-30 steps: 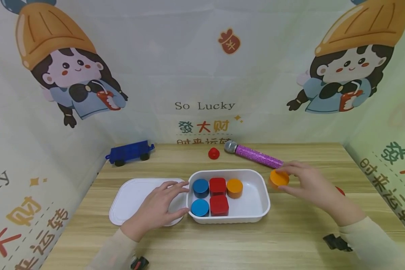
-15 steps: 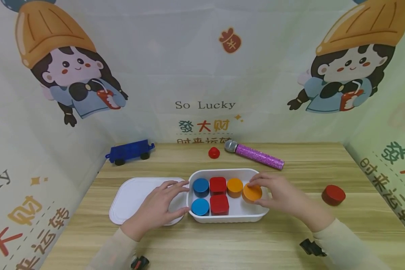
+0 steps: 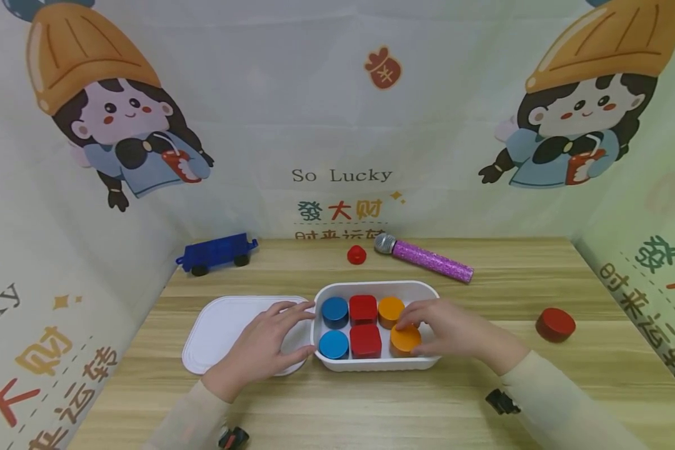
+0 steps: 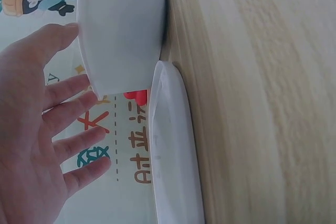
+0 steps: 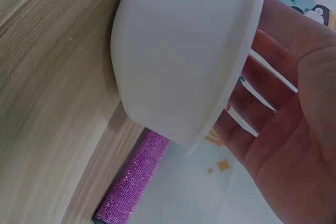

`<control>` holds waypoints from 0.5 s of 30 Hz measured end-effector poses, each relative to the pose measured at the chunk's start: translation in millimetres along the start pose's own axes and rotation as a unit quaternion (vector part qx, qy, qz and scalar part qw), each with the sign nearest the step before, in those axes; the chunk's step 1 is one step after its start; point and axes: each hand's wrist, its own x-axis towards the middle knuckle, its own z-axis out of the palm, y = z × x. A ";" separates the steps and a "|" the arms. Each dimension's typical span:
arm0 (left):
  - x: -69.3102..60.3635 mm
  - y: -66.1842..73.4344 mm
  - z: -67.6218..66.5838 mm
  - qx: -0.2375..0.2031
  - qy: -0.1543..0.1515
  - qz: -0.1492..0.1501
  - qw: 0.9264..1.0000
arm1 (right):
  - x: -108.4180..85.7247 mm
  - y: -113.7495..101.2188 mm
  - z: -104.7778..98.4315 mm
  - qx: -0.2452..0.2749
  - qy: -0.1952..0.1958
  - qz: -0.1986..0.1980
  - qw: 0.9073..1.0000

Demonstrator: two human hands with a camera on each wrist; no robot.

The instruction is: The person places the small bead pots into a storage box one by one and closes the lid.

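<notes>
The right hand [image 3: 447,328] pinches the front orange cylinder [image 3: 405,341] between thumb and fingers, inside the white container [image 3: 377,365] at its near side; whether the cylinder sits fully on the floor of the container cannot be told. The left hand [image 3: 261,340] is spread wide and holds nothing, its thumb and fingertips up against the container's left rim.

The cylinder looks like smooth, painted wood or hard plastic: probably light, stiff and hard to break, though its glossy side may slip under dry fingertips. A pinch across opposite sides, high on the wall, should suit it best, leaving the fingers clear of the neighbouring pieces. The container looks like thin, light plastic that could slide if bumped; its lipped rim is the natural place to steady it.

Beside the held piece stands the near red square block [image 3: 365,341], and behind it the rear orange cylinder [image 3: 390,309]. The far red square block [image 3: 363,309] and two blue cylinders, one far [image 3: 334,311] and one near [image 3: 334,344], fill the left part.

Farther out on the tabletop [image 3: 337,412] lie a white lid [image 3: 230,322] to the left, a red cylinder [image 3: 555,325] to the right, and, behind, a blue toy wagon [image 3: 216,253], a small red piece [image 3: 357,255] and a glittery purple microphone [image 3: 430,260].
</notes>
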 end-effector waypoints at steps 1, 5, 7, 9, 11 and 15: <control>0.0 0.3 -0.2 0.000 0.000 0.000 1.000 | 1.1 0.4 0.7 0.001 -0.002 -0.003 1.000; -0.2 0.6 -0.3 0.002 0.003 0.001 1.000 | 5.1 1.2 3.9 0.005 -0.011 -0.012 1.000; -0.4 0.7 -0.3 0.000 0.003 0.002 1.000 | 6.7 2.0 5.5 0.007 -0.015 -0.016 1.000; -0.4 0.5 0.0 -0.001 0.003 0.004 1.000 | 7.9 3.0 6.9 0.009 -0.018 -0.017 1.000; -0.4 0.2 0.4 0.000 0.003 0.005 1.000 | 8.8 3.7 7.6 0.013 -0.020 -0.020 1.000; -0.5 -0.2 0.7 0.000 0.003 0.006 1.000 | 10.7 4.6 8.9 0.017 -0.023 -0.021 0.999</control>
